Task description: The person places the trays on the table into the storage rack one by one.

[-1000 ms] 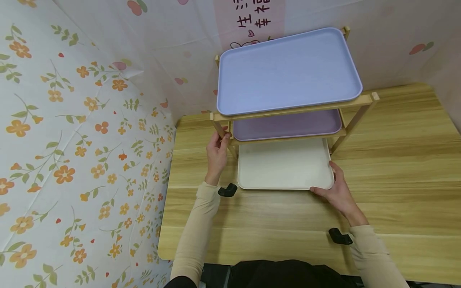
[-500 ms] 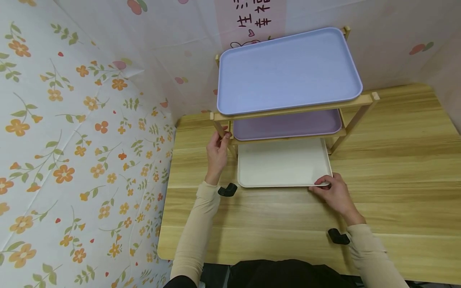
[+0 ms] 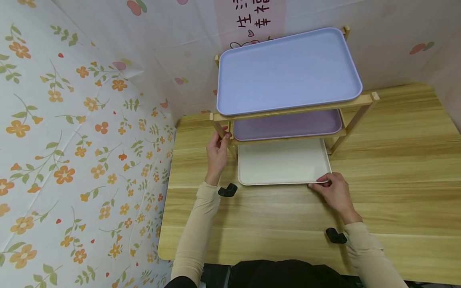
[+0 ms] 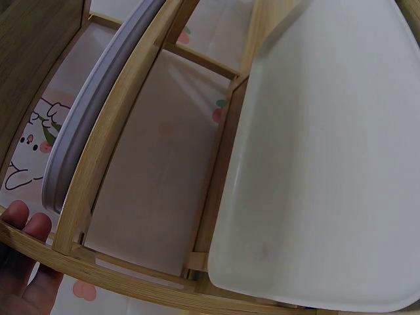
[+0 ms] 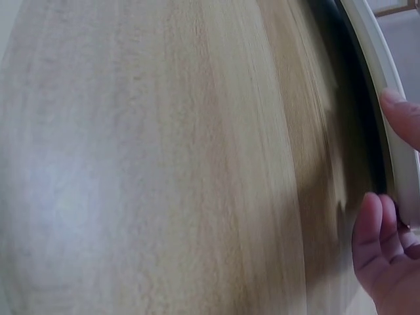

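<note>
A wooden rack [image 3: 365, 99] holds a blue tray [image 3: 288, 72] on top and a purple tray [image 3: 288, 125] below it. At its lowest level a white tray [image 3: 281, 164] sticks out at the front. My left hand [image 3: 217, 156] grips the rack's left front post, its fingers curled round the wood in the left wrist view. With thumb and fingers, my right hand [image 3: 336, 194] pinches the white tray's front right corner. In the right wrist view the thumb [image 5: 401, 118] lies on the tray's rim [image 5: 387, 85]. The white tray's back part is hidden under the purple one.
The rack stands on a wooden table [image 3: 407, 176] near a patterned wall covering [image 3: 173, 40]. A floral sheet [image 3: 90, 160] hangs along the left side. The table's front edge lies close to the person's body.
My right hand has shifted from spanning the white tray's corner to pinching it at the front. The tray has slid slightly back into the rack. My left hand stays on the post.
</note>
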### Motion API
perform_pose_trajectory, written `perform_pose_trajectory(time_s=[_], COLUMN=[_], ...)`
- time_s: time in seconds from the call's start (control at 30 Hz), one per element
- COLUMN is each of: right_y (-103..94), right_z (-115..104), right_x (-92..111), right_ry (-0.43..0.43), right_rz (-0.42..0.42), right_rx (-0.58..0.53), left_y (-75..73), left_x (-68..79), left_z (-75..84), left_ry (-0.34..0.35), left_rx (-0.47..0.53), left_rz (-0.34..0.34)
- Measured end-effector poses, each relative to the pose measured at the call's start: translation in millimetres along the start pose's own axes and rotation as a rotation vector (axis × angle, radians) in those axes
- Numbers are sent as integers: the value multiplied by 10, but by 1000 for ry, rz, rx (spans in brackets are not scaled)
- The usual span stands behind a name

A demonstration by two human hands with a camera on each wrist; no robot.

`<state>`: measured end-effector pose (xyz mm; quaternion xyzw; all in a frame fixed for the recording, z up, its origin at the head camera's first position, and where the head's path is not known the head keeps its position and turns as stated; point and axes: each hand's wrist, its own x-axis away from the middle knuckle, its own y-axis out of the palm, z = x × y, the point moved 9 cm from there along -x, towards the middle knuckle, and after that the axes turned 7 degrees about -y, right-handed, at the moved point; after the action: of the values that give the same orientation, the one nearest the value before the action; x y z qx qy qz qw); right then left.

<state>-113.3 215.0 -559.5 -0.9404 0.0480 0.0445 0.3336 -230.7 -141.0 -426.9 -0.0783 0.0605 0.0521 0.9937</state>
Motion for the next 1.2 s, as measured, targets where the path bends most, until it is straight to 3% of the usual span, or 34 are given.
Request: perform_pose_trajectory(time_s=[0.07, 0.33, 0.73, 1.2], right_y=[3, 16, 56, 20], right_z=[9, -30, -8, -21], right_x=[-15, -95, -180, -228], right_ry=[5, 6, 66, 107], right_rz=[15, 56, 55, 162], right_rx=[14, 26, 54, 34], left_y=[-3, 18, 24, 17], left_x=[-10, 70, 69, 61], left_z=[-39, 207, 222, 217], left_ry=[-3, -1, 27, 30], left_rx=[14, 12, 10, 3], left_rz=[6, -16, -23, -23])
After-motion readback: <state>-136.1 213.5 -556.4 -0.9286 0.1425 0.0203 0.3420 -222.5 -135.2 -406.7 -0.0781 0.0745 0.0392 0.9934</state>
